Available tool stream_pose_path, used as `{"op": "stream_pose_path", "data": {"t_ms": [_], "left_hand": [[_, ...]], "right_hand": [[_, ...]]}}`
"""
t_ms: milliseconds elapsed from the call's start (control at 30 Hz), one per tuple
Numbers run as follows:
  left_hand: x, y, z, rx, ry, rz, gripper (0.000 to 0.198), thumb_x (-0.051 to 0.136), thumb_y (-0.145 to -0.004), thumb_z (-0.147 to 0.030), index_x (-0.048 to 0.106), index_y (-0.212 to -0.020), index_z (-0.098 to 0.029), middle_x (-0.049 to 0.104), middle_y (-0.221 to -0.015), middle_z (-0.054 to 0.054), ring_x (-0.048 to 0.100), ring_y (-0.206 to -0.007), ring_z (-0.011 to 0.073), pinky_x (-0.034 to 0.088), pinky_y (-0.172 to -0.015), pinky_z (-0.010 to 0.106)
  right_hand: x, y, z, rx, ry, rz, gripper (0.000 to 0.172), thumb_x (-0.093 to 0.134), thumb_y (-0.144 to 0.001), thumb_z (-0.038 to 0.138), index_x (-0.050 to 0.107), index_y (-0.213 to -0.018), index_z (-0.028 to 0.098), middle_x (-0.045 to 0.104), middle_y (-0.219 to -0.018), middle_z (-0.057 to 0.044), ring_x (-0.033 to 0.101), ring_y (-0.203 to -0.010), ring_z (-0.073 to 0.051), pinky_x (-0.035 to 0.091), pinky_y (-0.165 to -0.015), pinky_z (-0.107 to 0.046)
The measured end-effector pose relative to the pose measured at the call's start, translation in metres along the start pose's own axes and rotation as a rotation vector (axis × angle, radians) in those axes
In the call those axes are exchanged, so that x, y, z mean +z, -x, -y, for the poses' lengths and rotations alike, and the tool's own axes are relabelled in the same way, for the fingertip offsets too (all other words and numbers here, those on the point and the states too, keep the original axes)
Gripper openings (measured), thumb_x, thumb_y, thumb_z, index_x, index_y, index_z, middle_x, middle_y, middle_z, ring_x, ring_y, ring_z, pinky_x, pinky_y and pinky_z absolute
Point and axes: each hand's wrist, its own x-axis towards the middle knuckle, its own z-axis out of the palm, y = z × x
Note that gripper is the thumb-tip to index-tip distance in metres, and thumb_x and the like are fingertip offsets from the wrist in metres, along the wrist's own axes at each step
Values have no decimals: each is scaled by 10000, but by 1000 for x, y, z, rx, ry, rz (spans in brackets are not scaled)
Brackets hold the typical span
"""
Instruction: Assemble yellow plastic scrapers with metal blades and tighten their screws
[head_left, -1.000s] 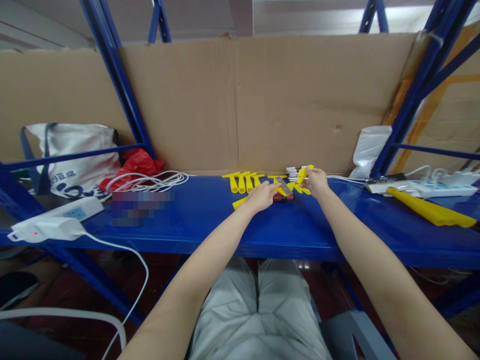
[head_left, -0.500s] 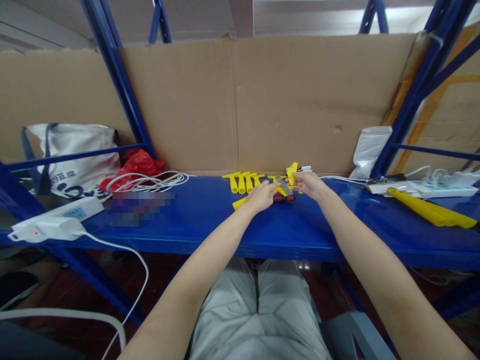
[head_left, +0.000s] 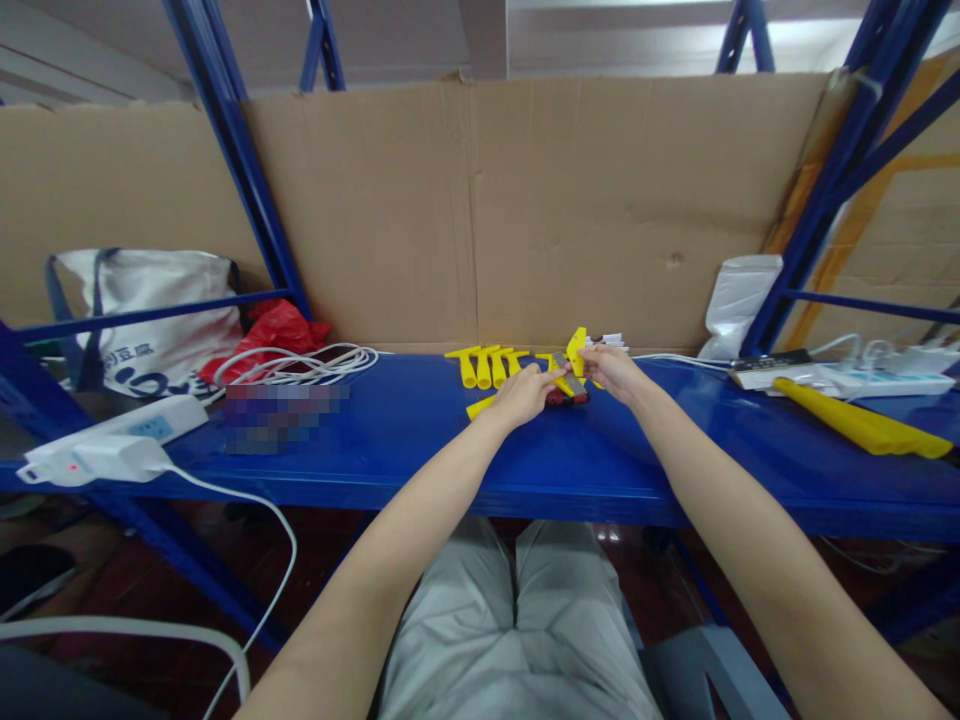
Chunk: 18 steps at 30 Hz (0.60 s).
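My left hand [head_left: 523, 394] is closed around a yellow plastic piece [head_left: 478, 408], whose rounded end sticks out on the left; the palm hides its middle. My right hand [head_left: 613, 372] pinches a small flat yellow piece [head_left: 576, 346], upright between thumb and fingers, just right of my left fingertips. Between the hands is a grey flat bar [head_left: 577, 386], tilted; whether it touches the yellow pieces I cannot tell. Below it lies a dark red object [head_left: 559, 398], partly covered. Several yellow T-shaped pieces with round tube ends [head_left: 484, 372] stand in a row behind my left hand.
The blue shelf top [head_left: 420, 440] ends at a cardboard wall [head_left: 360, 220]. On the left are a white cable coil [head_left: 315, 366], a red bag [head_left: 277, 330], a cloth bag [head_left: 161, 320] and a power strip [head_left: 124, 440]. A long yellow object [head_left: 862, 420] lies at right.
My right hand has moved slightly left, bringing its flat yellow piece closer to my left fingertips and the grey bar. The left hand has hardly moved.
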Motion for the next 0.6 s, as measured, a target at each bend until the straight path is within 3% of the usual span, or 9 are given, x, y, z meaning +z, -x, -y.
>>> {"op": "stream_pose_path", "data": {"t_ms": [367,600], "left_hand": [[0,0,0,13,-25,20,455,317,-959,-311,402,-1405,-339,528,-1051,73,565,-950,212,448,-804,311],[2,-2,1,-7,-21,23,446,332,-953,-302,435,-1387,-318,535,-1067,74,559,-995,213,453,-798,299]], "right_hand": [[-1,1,1,-5,11,-10,246,430,-861,61,490,-647,168,585,-536,-15,555,-507,-96,453,-517,-185],[-5,-1,3,-27,-7,-147,152,523,-792,83,554,-659,149,581,-574,-1,469,-485,-71,355,-429,-167]]}}
